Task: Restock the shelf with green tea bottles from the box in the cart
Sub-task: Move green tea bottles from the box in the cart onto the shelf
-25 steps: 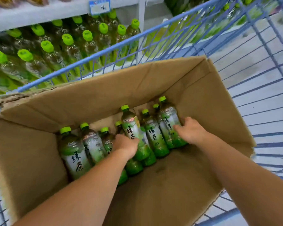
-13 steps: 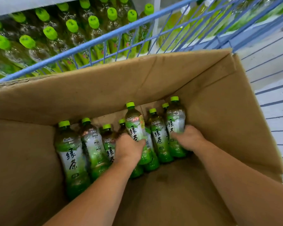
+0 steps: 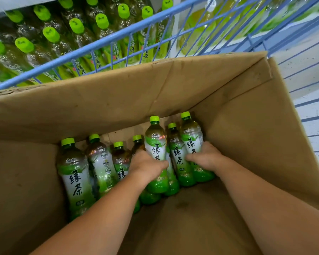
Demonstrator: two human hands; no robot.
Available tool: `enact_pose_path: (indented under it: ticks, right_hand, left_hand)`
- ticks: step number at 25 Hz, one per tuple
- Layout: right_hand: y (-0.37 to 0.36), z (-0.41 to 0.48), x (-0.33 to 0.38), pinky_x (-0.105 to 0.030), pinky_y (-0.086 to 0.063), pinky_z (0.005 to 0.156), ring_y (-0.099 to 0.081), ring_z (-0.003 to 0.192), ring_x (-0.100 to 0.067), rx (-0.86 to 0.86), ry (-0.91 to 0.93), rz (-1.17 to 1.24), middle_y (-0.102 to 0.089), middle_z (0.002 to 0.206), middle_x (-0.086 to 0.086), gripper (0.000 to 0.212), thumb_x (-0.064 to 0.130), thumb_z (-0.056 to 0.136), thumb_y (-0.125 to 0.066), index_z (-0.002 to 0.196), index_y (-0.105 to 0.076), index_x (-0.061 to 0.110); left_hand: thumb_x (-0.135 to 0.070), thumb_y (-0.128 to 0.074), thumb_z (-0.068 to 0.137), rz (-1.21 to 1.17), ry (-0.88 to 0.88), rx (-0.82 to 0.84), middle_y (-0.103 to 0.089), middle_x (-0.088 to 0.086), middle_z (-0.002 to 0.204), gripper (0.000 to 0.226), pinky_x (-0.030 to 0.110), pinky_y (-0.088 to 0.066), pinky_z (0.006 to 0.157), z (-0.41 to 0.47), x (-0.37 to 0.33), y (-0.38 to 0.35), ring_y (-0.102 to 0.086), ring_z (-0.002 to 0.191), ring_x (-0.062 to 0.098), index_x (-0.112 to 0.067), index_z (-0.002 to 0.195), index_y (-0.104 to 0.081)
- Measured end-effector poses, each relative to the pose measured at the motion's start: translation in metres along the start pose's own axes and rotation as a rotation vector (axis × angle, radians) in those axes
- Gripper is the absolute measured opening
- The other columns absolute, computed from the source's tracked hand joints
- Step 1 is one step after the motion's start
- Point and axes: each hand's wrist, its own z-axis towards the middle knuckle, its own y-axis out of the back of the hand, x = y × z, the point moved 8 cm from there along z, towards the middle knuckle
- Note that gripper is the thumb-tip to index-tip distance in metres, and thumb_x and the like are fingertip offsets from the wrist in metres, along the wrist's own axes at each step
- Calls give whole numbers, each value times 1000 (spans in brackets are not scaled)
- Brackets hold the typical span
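Against the far wall of the brown corrugated cardboard box [image 3: 118, 100], which sits inside the blue wire cart [image 3: 103, 41], a row of clear plastic green tea bottles leans with lime screw caps pointing away. Close to the box's left wall lies the leftmost bottle [image 3: 75, 177], its glossy white-and-green label facing up. Touching it, a second bottle [image 3: 102, 162] shows the small-print side of its label. Further right, the left hand [image 3: 145, 166] curls its fingers round the waist of a raised bottle [image 3: 155, 144], whose cap stands above its left-hand neighbours' caps. Just right of that, a middle bottle [image 3: 177, 153] is wedged between the two hands. The right hand [image 3: 205, 157] wraps its fingers round the end bottle [image 3: 191, 138], nearest the box's right wall. The box's near floor is scuffed, stained cardboard. Beyond the cart's far rim the shelf bottles [image 3: 51, 34] stand tightly packed, with dimpled clear shoulders and round lime caps.
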Motion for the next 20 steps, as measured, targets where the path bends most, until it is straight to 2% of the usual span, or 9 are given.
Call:
enact_pose_path:
  ticks: [2,5,9,12,17,20]
  right_hand:
    - [3,-7,4,-29,-54,79,-68,91,-22,-30,10,5,-72,102,-3,49,39,61,-79,104,-68,17]
    - [0,-26,9,-40,-59,85,-70,89,-26,15,-1,118,-72,98,-8,35,26,68,-77,99,-70,14]
    - [-1,-73,26,-44,-61,81,-71,87,-29,63,8,261,-72,98,-13,36,18,67,-76,100,-67,10]
    - [7,-117,50,-47,-61,80,-73,83,-28,-12,71,354,-74,93,-11,36,28,60,-75,92,-72,13]
    - [4,-193,79,-52,-61,80,-75,83,-29,-17,183,486,-77,91,-11,28,26,65,-73,91,-75,16]
    - [-3,-246,94,-57,-59,80,-73,86,-37,-10,245,462,-75,91,-18,27,23,69,-70,92,-71,8]
  left_hand:
    - [-29,-84,69,28,-9,50,-70,2,81,27,26,-52,61,-5,4,6,-64,69,13,-14,89,-72]
    - [-25,-84,72,77,-30,69,-68,3,81,22,26,-51,65,-20,8,20,-62,71,14,-15,82,-67]
    - [-27,-83,68,146,-76,38,-66,4,83,26,25,-47,62,-54,3,52,-59,71,13,-16,81,-63]
    - [-31,-83,67,191,-126,34,-65,4,81,28,25,-43,55,-87,-6,79,-60,70,16,-15,79,-63]
    - [-38,-80,59,247,-267,31,-68,0,71,32,28,-51,56,-141,-19,128,-65,65,18,-14,74,-66]
    - [-44,-81,58,198,-347,-27,-69,-3,78,41,31,-54,59,-185,-23,171,-64,68,10,-19,84,-63]
